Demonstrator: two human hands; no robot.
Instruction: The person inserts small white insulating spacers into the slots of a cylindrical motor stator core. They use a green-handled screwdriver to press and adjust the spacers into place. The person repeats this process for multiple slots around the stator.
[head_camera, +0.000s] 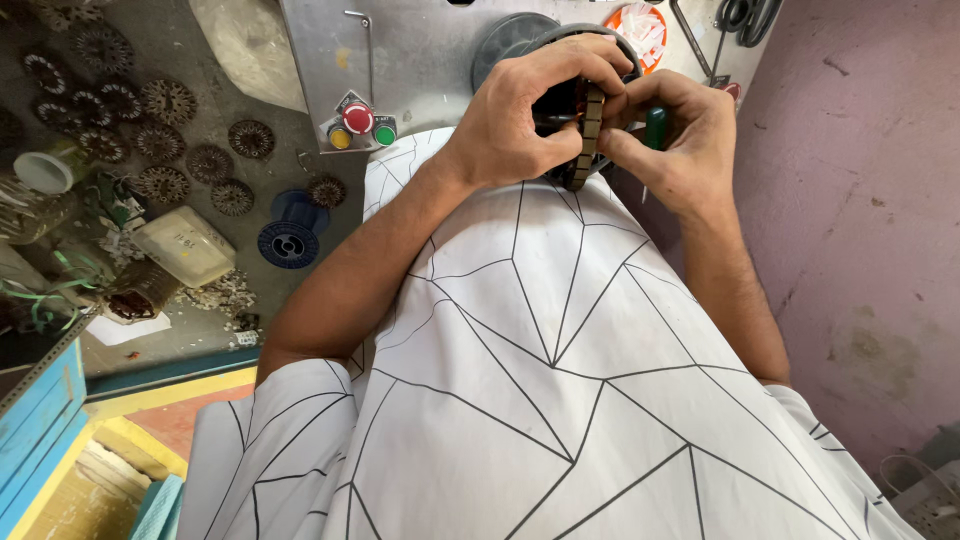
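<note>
At the upper centre of the frame, a slotted stator core (588, 135) is being gripped tightly by the left hand (520, 115) and right hand (675, 140); a green-handled tool (656, 127) is being pinned too. Careful, steady pressure is probably being called for next.

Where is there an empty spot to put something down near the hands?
Bare metal panel lies between the red, yellow and green buttons and the dark round disc. The floor on the left is crowded with toothed metal rings, a blue spool and a plastic tub. Both hands, left hand and right hand, crowd the ridged ring.
</note>
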